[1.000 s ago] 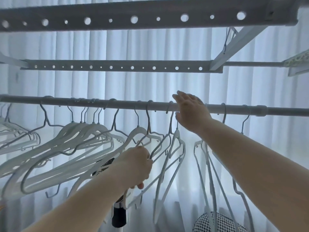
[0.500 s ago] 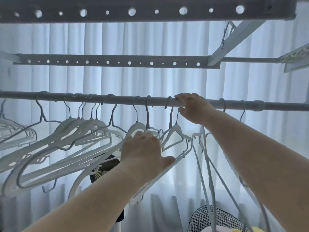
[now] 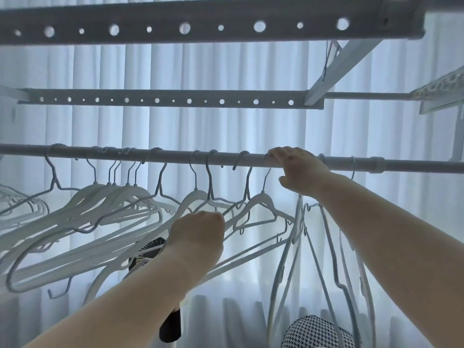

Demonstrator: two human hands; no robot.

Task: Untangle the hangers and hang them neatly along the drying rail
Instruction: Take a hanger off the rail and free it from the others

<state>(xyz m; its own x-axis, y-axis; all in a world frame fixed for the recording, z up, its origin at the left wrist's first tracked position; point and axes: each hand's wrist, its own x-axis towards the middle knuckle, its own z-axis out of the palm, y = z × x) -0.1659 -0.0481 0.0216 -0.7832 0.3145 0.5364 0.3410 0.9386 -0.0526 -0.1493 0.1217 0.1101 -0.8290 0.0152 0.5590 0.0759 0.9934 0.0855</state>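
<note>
A grey drying rail (image 3: 175, 156) runs across the view at mid height. Several white hangers (image 3: 108, 204) hang from it by wire hooks, crowded and overlapping on the left. My right hand (image 3: 298, 169) grips the rail from above, its fingertips at a hanger hook (image 3: 266, 172). My left hand (image 3: 198, 232) is curled around the shoulder of a white hanger (image 3: 261, 204) in the middle bunch. To the right of my right arm, more hangers (image 3: 326, 247) dangle steeply, tangled together.
Two perforated grey bars (image 3: 160, 99) of the rack cross above the rail, with a diagonal strut (image 3: 336, 69) at the right. White curtains (image 3: 226, 71) fill the background. A black object (image 3: 170, 327) and a houndstooth-patterned thing (image 3: 313, 332) lie below.
My left hand rose from low among the hangers to the shoulder of a middle hanger. My right hand settled onto the rail, and the hanger hook slid along beside it.
</note>
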